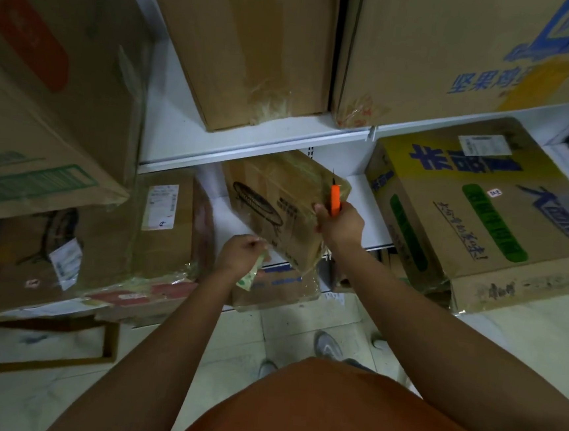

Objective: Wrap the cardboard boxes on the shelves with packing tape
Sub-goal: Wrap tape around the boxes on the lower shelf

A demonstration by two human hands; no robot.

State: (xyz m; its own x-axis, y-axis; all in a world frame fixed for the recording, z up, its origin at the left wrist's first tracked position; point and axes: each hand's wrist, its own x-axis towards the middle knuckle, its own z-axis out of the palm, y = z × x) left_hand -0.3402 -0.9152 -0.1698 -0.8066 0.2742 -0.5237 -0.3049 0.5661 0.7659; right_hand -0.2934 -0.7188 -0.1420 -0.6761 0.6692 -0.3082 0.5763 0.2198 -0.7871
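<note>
Far-left box: I see a big carton with a red label [30, 38] high on the left, and under it a carton with green print [32, 176] jutting out.
Lower-left box: a taped carton with a white shipping label [160, 206] sits on the low shelf, shiny with film along its front edge.
Left hand: my left hand [242, 254] is curled, pinching a greenish roll of packing tape [248, 277] just below the tilted box; how the fingers lie I cannot make out.
Task box: the small cardboard box with an oval line drawing [277, 207] sits tilted on the lower white shelf [228, 217], between both hands, already glossy with tape on top.
Right hand: my right hand [339, 225] grips an orange utility knife [335, 199], blade pointing up, against the box's right edge.
Upper shelf: two tall plain cartons stand on the white shelf board [248, 136], one [256, 51] in the middle, one with blue print [462, 52] to the right.
Right box: a yellow and blue printed carton [476, 211] overhangs the lower shelf.
Floor: pale tiles [301, 326], grey shoes [328, 346] and an orange shirt [344, 416] below.
</note>
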